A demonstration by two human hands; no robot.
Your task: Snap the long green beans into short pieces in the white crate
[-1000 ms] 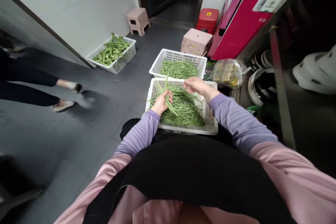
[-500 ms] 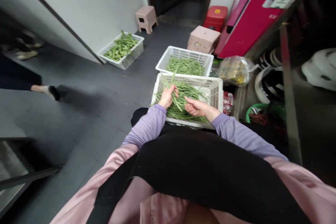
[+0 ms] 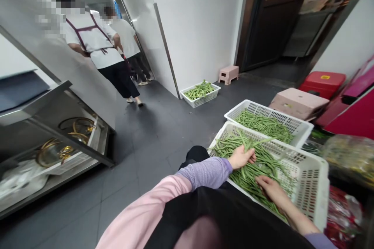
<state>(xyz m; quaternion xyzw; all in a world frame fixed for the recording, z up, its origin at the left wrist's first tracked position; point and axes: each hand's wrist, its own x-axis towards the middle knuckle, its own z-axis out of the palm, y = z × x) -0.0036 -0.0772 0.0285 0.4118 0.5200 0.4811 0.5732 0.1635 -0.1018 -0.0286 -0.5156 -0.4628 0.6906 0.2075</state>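
So we're holding our right hand (image 3: 270,188) loosely curled over the beans (image 3: 260,163) in the near basket (image 3: 317,186), can't tell if it's pinching any. Our left hand (image 3: 242,157) is gripping a few, fingers mostly closed, above the pile. Right behind, the second basket (image 3: 298,126) is holding more. Way back, a third basket (image 3: 201,102) is sitting near a pink stool (image 3: 229,74).

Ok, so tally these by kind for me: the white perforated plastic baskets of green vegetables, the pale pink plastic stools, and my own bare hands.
White perforated plastic baskets of green vegetables: 3 (near basket, middle basket, far basket)
Pale pink plastic stools: 2 (near stool, far stool)
Bare hands: 2 (left hand, right hand)
Total: 7
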